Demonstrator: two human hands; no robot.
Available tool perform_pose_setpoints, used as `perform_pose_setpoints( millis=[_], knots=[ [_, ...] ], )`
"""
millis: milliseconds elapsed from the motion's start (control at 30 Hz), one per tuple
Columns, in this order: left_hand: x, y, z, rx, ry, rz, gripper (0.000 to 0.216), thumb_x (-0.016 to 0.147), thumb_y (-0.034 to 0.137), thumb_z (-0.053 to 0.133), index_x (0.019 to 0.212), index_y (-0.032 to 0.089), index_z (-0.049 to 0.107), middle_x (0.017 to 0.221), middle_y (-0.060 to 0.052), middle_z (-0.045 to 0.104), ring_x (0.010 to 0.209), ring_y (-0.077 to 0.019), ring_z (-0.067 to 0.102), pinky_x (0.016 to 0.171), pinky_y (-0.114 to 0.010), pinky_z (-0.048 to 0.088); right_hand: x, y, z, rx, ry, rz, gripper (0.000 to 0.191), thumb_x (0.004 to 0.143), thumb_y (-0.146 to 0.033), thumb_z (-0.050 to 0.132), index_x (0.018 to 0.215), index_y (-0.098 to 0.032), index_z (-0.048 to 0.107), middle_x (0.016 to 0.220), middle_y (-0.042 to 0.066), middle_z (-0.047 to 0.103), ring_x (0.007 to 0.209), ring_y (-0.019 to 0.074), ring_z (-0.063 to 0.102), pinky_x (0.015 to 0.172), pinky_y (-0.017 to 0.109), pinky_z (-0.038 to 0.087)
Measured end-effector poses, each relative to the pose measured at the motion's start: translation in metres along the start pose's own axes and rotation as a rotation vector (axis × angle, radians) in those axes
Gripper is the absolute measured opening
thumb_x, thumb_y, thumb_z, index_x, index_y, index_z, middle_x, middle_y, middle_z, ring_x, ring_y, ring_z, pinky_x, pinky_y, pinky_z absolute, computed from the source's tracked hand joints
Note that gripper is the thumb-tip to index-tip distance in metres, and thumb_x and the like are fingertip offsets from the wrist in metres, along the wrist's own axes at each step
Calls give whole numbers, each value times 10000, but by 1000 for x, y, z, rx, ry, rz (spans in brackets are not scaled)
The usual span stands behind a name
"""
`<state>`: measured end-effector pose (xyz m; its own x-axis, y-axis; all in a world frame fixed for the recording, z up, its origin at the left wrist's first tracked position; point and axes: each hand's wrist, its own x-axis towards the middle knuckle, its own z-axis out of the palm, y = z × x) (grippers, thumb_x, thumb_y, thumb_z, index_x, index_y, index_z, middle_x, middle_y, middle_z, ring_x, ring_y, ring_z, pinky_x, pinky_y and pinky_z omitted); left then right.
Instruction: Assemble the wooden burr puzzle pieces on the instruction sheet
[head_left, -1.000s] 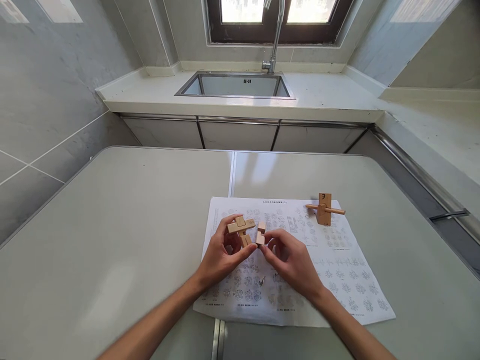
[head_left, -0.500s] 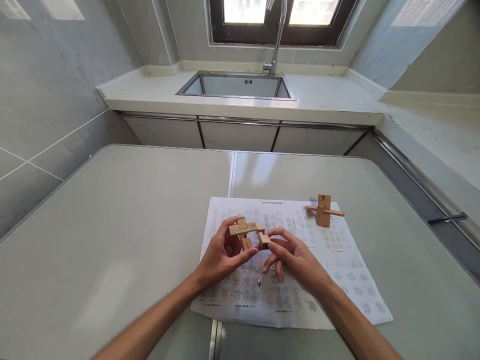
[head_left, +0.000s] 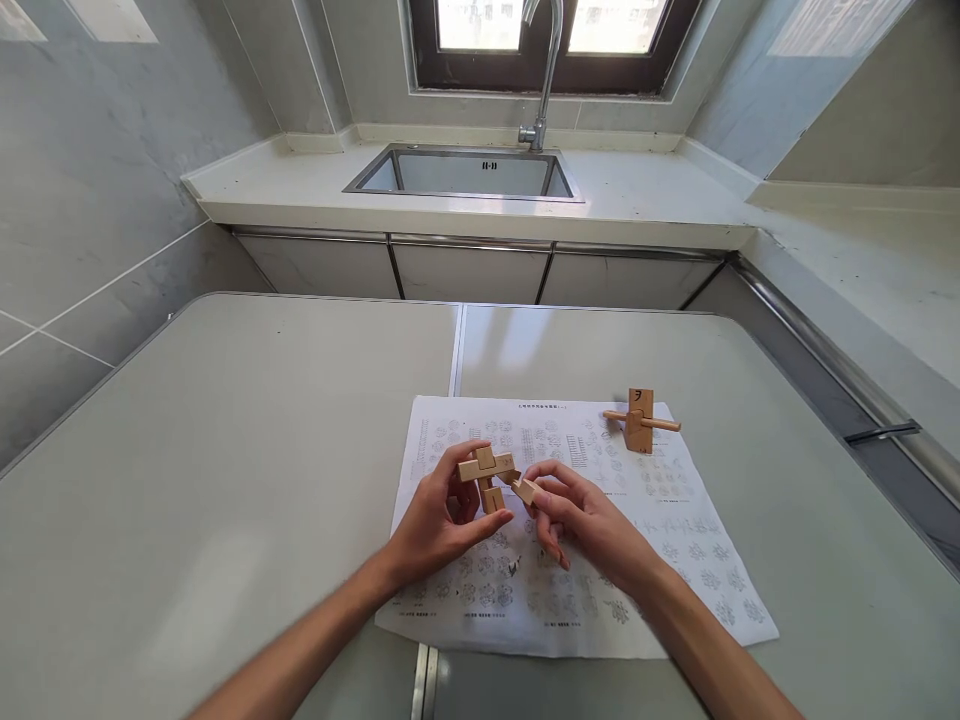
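Above the printed sheet, my left hand (head_left: 442, 515) grips a partly assembled wooden burr puzzle (head_left: 486, 468) of interlocked notched bars, thumb below and fingers behind it. My right hand (head_left: 581, 515) pinches a small notched wooden puzzle piece (head_left: 525, 489) between thumb and fingers. The piece sits tilted just right of the puzzle; whether the two touch I cannot tell. Beneath both hands lies the white instruction sheet (head_left: 660, 560), covered in small line diagrams and print.
Another wooden puzzle (head_left: 639, 425), an upright block with a rod through it, stands at the sheet's upper right. The grey table (head_left: 225, 450) has a seam down its middle. Beyond it are a counter with a sink (head_left: 465, 195) and a faucet (head_left: 541, 100).
The piece in my right hand has turned to a slant beside the puzzle. My left hand keeps its hold. The whole view has shifted slightly.
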<state>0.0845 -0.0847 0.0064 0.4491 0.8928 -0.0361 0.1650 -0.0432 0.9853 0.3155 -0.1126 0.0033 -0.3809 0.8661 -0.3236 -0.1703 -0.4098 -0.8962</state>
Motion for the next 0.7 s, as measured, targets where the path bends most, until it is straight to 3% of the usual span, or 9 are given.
perform_pose_setpoints(
  millis=[67,167,267,367,600,700],
  knots=[
    [0,-1,1,50,-10,22,655,874,366,827,1425,266,487,842,36,589,599,-85,466,539,-201,419,0,0,1,-11,-4,1,344,984,-545,697,1137,-249,613,684,-65,611,511,93,533,545,236,487],
    [0,-3,1,75,-19,61,652,862,336,835,1422,278,506,906,19,611,609,-76,438,539,-190,422,1,2,1,-20,-22,-16,374,973,-537,727,1184,-242,636,685,-51,621,576,105,553,601,244,510],
    [-1,-5,0,86,-2,79,665,845,330,855,1419,287,522,901,21,614,629,-82,452,550,-187,440,2,5,0,-7,-29,-37,367,972,-517,739,1197,-243,644,874,18,721,677,122,635,629,247,535],
    [-1,-6,-1,95,-2,84,670,836,319,863,1416,297,528,908,24,614,632,-83,456,558,-189,453,4,7,-1,27,-54,-55,334,966,-504,748,1146,-243,643,1107,79,726,826,169,716,588,235,547],
    [-2,-8,0,146,-35,162,682,811,295,883,1405,301,547,876,46,592,616,-78,438,562,-189,443,7,11,-3,64,-58,-67,507,882,-540,827,1181,-258,531,1152,68,694,584,98,689,501,224,530],
    [-2,-11,0,201,-76,208,692,808,279,879,1415,301,547,993,10,651,657,-88,476,576,-198,450,5,10,-4,32,-53,-70,527,874,-531,838,1176,-262,501,1077,35,695,536,85,666,498,225,531]
  ],
)
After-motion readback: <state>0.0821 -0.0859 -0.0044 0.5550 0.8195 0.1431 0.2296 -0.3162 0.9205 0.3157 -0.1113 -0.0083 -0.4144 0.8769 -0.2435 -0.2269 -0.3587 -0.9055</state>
